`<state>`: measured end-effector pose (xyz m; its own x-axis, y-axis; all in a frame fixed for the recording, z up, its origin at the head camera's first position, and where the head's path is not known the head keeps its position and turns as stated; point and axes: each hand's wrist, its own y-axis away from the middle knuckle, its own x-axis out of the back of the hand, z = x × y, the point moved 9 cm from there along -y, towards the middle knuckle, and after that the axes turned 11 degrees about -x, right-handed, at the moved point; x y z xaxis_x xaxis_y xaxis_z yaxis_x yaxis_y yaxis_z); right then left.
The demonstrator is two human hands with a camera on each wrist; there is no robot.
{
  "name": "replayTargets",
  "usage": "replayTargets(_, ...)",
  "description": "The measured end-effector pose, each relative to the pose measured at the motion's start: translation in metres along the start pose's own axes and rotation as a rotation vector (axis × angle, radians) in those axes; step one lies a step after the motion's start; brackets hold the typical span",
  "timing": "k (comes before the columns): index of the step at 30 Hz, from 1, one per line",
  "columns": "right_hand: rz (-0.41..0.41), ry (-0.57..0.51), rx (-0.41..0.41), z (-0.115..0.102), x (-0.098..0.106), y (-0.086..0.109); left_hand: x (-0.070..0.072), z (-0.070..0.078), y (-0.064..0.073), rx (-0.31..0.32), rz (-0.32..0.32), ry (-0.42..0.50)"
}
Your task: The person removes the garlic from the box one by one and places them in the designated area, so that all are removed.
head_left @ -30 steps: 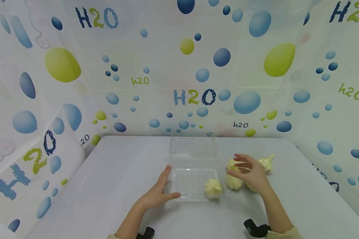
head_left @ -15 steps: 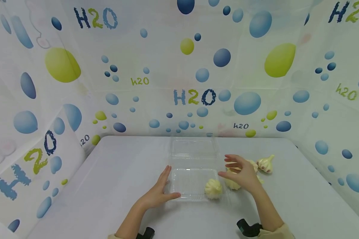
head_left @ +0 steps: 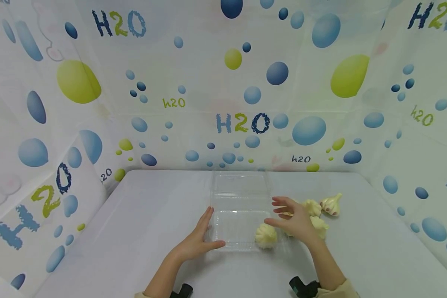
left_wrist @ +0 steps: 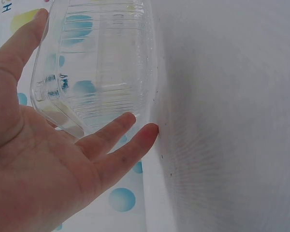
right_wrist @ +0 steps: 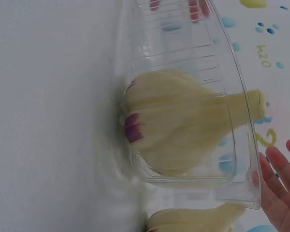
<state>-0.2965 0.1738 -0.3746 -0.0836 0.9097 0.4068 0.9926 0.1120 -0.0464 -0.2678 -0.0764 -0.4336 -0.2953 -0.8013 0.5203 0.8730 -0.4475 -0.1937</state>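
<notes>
A clear plastic clamshell container [head_left: 232, 227] lies with its lid [head_left: 241, 182] folded back. One garlic bulb [head_left: 266, 236] stands in its right near corner, and the right wrist view shows its purple-marked base through the wall. My left hand [head_left: 193, 245] spreads straight fingers and thumb around the container's left near corner. In the left wrist view, that hand [left_wrist: 53, 159] rests against the clear wall. My right hand [head_left: 297, 221] is beside the container's right side, fingers apart and loosely bent, holding nothing visible. It partly covers a garlic bulb [head_left: 288, 232] outside the container.
More garlic bulbs lie to the right: one bulb [head_left: 312, 207] behind my right hand, another bulb [head_left: 320, 227] beside it, and a farther bulb [head_left: 331, 205]. A white table [head_left: 160, 198] stands before a bubble-printed backdrop [head_left: 193, 62]. Black wrist devices [head_left: 304, 286] show at the lower edge.
My right hand has moved left from over the loose garlic bulbs toward the container, uncovering bulbs behind it. My left hand and the container have stayed in place.
</notes>
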Motion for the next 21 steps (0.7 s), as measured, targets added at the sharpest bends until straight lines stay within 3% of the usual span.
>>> replayTargets(5, -0.037, -0.008, -0.033, 0.003, -0.009, 0.001, 0.000, 0.003, 0.001, 0.002, -0.002, -0.009)
replayTargets(10, -0.062, 0.011, -0.059, -0.013, -0.015, 0.013, 0.000, 0.003, 0.001, 0.000, -0.005, -0.014)
replayTargets(17, -0.054, 0.052, -0.028, 0.013, -0.025, 0.001, 0.000, 0.003, 0.000, -0.013, -0.007, -0.001)
replayTargets(21, -0.066, 0.102, 0.003, 0.013, -0.032, 0.001, 0.001, 0.012, 0.002, -0.023, -0.004, 0.015)
